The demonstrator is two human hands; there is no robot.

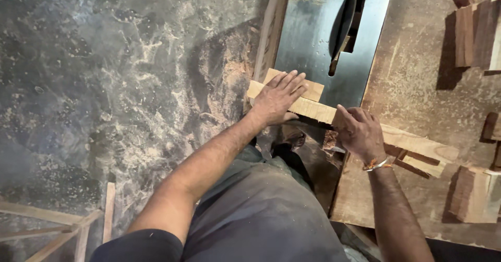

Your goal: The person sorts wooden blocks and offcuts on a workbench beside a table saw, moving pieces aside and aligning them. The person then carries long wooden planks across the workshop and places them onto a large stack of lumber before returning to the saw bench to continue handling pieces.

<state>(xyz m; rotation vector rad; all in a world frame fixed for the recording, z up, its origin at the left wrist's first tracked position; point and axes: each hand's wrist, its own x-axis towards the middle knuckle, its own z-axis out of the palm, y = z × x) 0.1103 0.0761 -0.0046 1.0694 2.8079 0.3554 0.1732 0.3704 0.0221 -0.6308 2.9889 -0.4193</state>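
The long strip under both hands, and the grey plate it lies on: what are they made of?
Long strip: pale bare wood, by its grain and sawn ends. Grey plate: probably metal, smooth with a dull sheen. Left hand presses flat; right hand rests on it.

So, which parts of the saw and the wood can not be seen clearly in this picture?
- Head view: the saw blade shows edge-on; its teeth are too small to tell.
- The light wooden strip is partly covered by the left hand and right hand.
- The wood blocks are cut off by the right edge.
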